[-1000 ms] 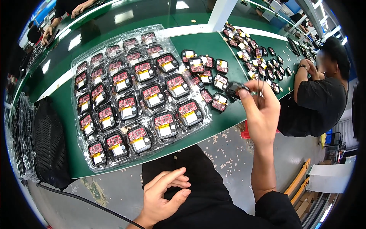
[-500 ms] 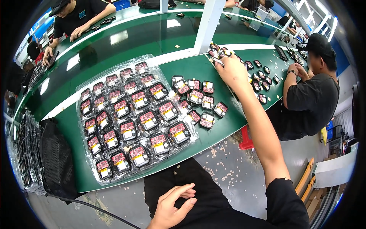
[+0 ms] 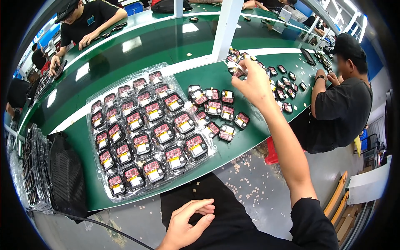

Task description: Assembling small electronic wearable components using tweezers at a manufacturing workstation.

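Observation:
My right hand (image 3: 254, 83) is stretched out to the far right of the bench, fingers closed on a thin silvery tool (image 3: 242, 69) that looks like tweezers. Right at the fingertips is a small black-cased device (image 3: 236, 71); whether the hand grips it too is hidden. Beyond lies a heap of similar devices (image 3: 234, 53). My left hand (image 3: 187, 223) hangs over my lap, holding nothing, its fingers loosely bent and the thumb apart. A clear plastic tray (image 3: 93, 125) in front of me holds rows of open black cases with red circuit boards and white-and-yellow parts.
Loose devices (image 3: 227, 131) lie between the tray and my right arm. A black mesh bag (image 3: 66, 175) and stacked trays (image 3: 33, 166) stand at the left. A white post (image 3: 225, 33) rises behind the bench. One co-worker (image 3: 343, 91) sits at the right, another (image 3: 89, 21) across the green belt.
My right hand has drawn slightly back and turned, and a black-cased device now shows at its fingertips. My left hand has barely moved.

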`<state>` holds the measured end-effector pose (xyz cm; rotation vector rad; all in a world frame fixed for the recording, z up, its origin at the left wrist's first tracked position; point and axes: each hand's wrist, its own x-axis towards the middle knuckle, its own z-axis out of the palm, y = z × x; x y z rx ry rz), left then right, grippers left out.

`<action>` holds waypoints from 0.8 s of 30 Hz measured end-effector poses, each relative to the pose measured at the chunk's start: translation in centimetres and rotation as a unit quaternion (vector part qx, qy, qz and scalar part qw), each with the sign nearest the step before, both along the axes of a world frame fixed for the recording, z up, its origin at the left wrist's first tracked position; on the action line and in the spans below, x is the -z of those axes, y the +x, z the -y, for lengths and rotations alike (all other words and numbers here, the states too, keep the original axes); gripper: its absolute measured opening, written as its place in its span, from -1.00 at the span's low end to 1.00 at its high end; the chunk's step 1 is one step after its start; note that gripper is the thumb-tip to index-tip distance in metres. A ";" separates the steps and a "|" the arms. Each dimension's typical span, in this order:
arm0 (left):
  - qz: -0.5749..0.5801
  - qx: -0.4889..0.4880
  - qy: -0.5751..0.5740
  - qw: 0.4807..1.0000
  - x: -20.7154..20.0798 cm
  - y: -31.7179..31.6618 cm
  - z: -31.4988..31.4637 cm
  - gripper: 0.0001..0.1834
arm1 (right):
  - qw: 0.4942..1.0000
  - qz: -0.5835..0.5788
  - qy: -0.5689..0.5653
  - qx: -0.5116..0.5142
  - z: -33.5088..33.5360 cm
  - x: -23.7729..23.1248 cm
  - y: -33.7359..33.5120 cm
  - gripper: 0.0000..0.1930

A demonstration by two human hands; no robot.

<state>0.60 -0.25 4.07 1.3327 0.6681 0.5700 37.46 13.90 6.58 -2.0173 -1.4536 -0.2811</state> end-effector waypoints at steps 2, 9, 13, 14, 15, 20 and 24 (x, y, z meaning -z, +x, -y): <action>0.017 -0.032 0.007 0.999 0.4 -0.6 0.1 -0.64 | 0.976 -0.107 0.114 -0.149 1.7 -0.8 -3.8 -0.62; 0.186 -0.095 -0.051 0.977 1.9 0.3 -0.3 -0.51 | 0.852 0.050 0.214 -0.476 11.7 1.0 -11.1 -0.85; 0.237 -0.137 -0.042 0.961 0.9 1.6 -1.5 -0.41 | 0.863 -0.030 0.199 -0.464 13.9 3.1 -15.0 -0.69; 0.232 -0.143 -0.044 0.961 0.7 1.5 -1.5 -0.41 | 0.871 -0.042 0.190 -0.451 14.3 3.2 -15.7 -0.68; 0.174 -0.135 -0.037 0.975 0.2 1.3 -1.5 -0.35 | 0.883 -0.051 0.172 -0.435 14.6 3.0 -16.3 -0.65; 0.203 -0.147 -0.110 0.962 0.3 1.3 -1.0 -0.37 | 0.906 -0.154 0.116 -0.376 15.7 3.6 -18.1 -0.50; 0.138 -0.218 -0.097 0.961 0.5 1.5 -1.0 -0.42 | 0.868 -0.283 -0.012 -0.408 15.9 2.5 -17.9 -0.34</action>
